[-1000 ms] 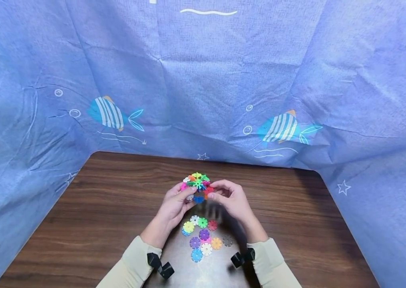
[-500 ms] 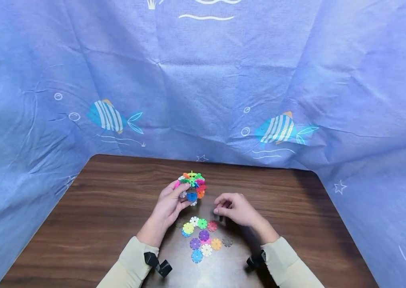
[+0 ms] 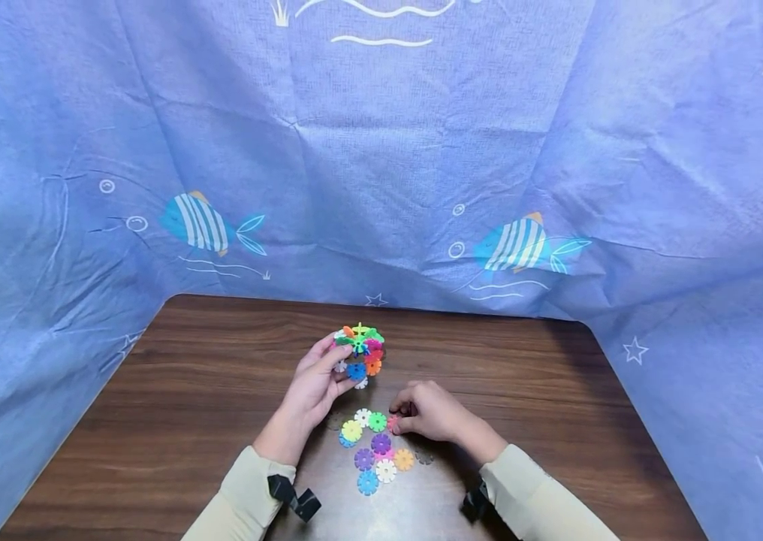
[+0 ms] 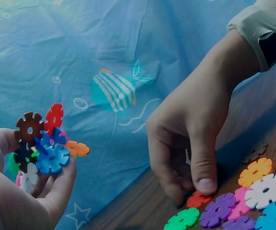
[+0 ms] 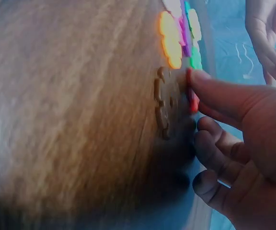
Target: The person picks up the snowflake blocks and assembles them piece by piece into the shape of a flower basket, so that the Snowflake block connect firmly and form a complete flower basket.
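Note:
My left hand (image 3: 314, 379) holds a ball-like cluster of interlocked notched plastic discs (image 4: 52, 158) above the table, gripped between thumb and fingers. Green, blue, red, orange, brown and white pieces show in it. My right hand (image 3: 432, 412) is down at the loose discs, its thumb and forefinger on a red notched disc (image 4: 199, 199) at the far right of the group. In the right wrist view the thumb lies against the red disc's near edge, and the other fingers curl below it. Part of the red disc is hidden by the fingers.
Loose discs lie close together on the dark wooden table (image 3: 219, 361): green (image 3: 378, 421), yellow (image 3: 351, 430), purple (image 3: 381, 443), orange (image 3: 405, 459), white (image 3: 386, 471) and blue (image 3: 367, 482). A brown disc (image 5: 167, 103) blends into the wood. A blue fish-print cloth (image 3: 381, 188) hangs behind.
My right hand has let go of the cluster and come down toward me to the red disc on the table. The left hand has shifted slightly left, still holding the cluster.

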